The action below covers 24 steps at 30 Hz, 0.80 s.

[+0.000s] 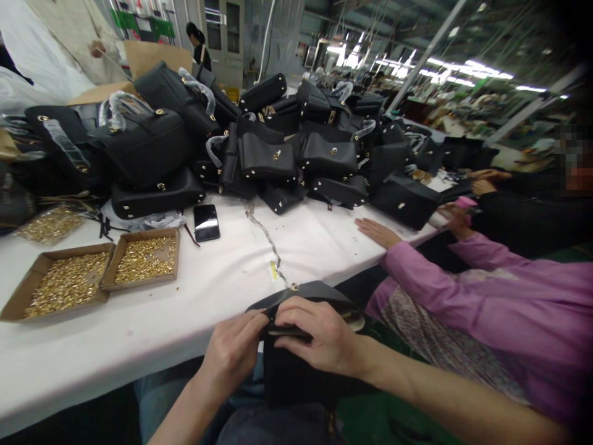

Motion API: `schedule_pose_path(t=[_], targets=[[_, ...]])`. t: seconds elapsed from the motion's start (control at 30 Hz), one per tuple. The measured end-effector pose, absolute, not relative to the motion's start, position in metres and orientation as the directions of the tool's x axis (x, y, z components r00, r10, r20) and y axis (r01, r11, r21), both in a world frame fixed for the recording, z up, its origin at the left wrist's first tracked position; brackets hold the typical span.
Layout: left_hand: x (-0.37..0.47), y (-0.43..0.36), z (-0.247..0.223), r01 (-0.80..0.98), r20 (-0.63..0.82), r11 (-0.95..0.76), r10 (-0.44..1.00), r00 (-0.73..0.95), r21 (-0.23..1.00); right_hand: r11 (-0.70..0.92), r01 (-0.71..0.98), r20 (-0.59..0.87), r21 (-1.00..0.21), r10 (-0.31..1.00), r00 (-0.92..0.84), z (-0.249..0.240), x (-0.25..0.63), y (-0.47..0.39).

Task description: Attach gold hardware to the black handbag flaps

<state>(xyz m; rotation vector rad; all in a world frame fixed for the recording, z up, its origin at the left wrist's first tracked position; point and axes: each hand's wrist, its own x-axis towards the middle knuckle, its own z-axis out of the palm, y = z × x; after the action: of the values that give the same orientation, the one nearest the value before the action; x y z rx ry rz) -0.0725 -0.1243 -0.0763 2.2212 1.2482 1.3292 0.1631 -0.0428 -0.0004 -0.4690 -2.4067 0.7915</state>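
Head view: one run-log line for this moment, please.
left hand: gripping black bag edge | right hand: at bag opening | phone: on table | trays: gold pieces inside
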Motion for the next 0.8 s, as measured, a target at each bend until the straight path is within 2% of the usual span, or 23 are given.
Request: schedule_pose_path(t=[0.27,0.63,0.8], targets=[[-0.069,-0.125,-0.073,0.547,0.587,-0.603,0.776,0.232,0.581,0.751,0.149,0.408,-0.643,0.501,-0.763,-0.005,0.163,-0.045],[-0.064,-0.131,-0.075,0.570,0.621,-0.609,0.756,0.206,0.552,0.900,0.112,0.513,-0.422,0.339,-0.789,-0.012,0.161,-0.044],[-0.066,-0.127,-0.067,0.679,0.635,-0.597,0.733,0.245,0.428,0.906,0.137,0.514,-0.401,0.347,-0.784,-0.014,0.161,-0.047]])
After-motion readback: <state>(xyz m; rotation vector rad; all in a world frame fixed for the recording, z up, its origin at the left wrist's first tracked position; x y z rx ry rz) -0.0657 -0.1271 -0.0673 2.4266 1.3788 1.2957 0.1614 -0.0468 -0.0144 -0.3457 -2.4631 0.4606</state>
